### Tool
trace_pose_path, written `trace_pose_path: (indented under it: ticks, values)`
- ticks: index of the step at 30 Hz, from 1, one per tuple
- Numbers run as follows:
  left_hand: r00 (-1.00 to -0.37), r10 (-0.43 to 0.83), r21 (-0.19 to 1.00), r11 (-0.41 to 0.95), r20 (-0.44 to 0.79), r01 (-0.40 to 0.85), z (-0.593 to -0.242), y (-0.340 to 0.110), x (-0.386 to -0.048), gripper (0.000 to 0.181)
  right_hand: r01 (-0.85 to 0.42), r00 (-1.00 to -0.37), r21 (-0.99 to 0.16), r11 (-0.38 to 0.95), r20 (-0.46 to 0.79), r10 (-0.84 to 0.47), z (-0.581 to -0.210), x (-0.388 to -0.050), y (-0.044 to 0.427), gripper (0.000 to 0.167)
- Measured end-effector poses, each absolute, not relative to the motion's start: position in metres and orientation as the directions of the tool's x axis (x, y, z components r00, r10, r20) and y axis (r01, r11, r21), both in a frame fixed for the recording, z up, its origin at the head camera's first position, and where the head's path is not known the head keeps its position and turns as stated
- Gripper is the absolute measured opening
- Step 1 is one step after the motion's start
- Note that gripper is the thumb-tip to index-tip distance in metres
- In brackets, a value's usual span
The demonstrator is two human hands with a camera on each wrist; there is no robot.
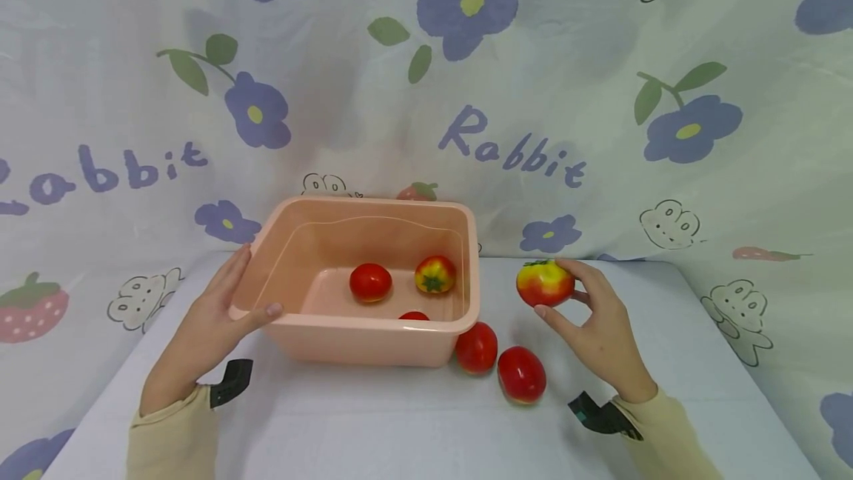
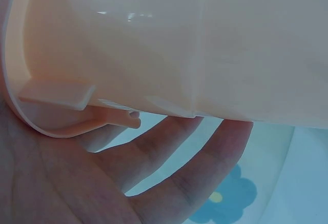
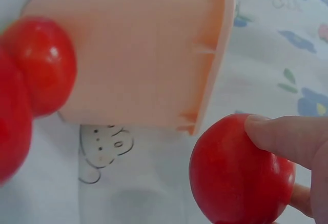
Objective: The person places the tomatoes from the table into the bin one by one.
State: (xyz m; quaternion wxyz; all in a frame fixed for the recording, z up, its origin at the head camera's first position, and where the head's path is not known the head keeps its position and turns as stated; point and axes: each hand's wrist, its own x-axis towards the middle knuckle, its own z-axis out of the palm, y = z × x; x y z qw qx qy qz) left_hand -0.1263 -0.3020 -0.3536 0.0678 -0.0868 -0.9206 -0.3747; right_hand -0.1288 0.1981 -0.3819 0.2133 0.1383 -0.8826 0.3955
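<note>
My right hand point(image 1: 603, 324) pinches a red and yellow tomato point(image 1: 545, 283) between thumb and fingers, raised to the right of a peach plastic box point(image 1: 373, 347). In the right wrist view the held tomato point(image 3: 238, 170) shows its red side. My left hand point(image 1: 209, 317) holds the box's left end, its thumb over the front rim and its fingers along the outer wall point(image 2: 128, 44). Inside the box lie a red tomato point(image 1: 370, 282), a yellow-red one point(image 1: 436, 275) and another red one point(image 1: 414, 315), mostly hidden by the front rim.
Two red tomatoes lie on the white tabletop point(image 1: 373, 428) by the box's front right corner: one point(image 1: 477, 348) close against it, the other point(image 1: 522, 375) nearer me. A flower-printed cloth point(image 1: 360, 110) hangs behind the table.
</note>
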Motion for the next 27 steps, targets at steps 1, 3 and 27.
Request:
trace_pose_path:
  ticks: [1,3,27]
  values:
    - [-0.976,0.109,0.679,0.703,0.189,0.210,-0.354,-0.302,-0.127,0.099,-0.416,-0.869,-0.638,0.648,0.490,-0.076,-0.380,-0.129,0.196,0.070]
    - [-0.976,0.110,0.680,0.702,0.189,0.210,-0.354,-0.302,-0.127,0.099,-0.423,-0.863,-0.633,0.648,0.499,-0.077,-0.377,-0.129,0.193,0.071]
    - [-0.975,0.114,0.666,0.715,0.189,0.213,-0.354,-0.302,-0.128,0.098,-0.548,-0.777,-0.585,0.597,0.620,-0.106,-0.353,-0.143,0.145,0.073]
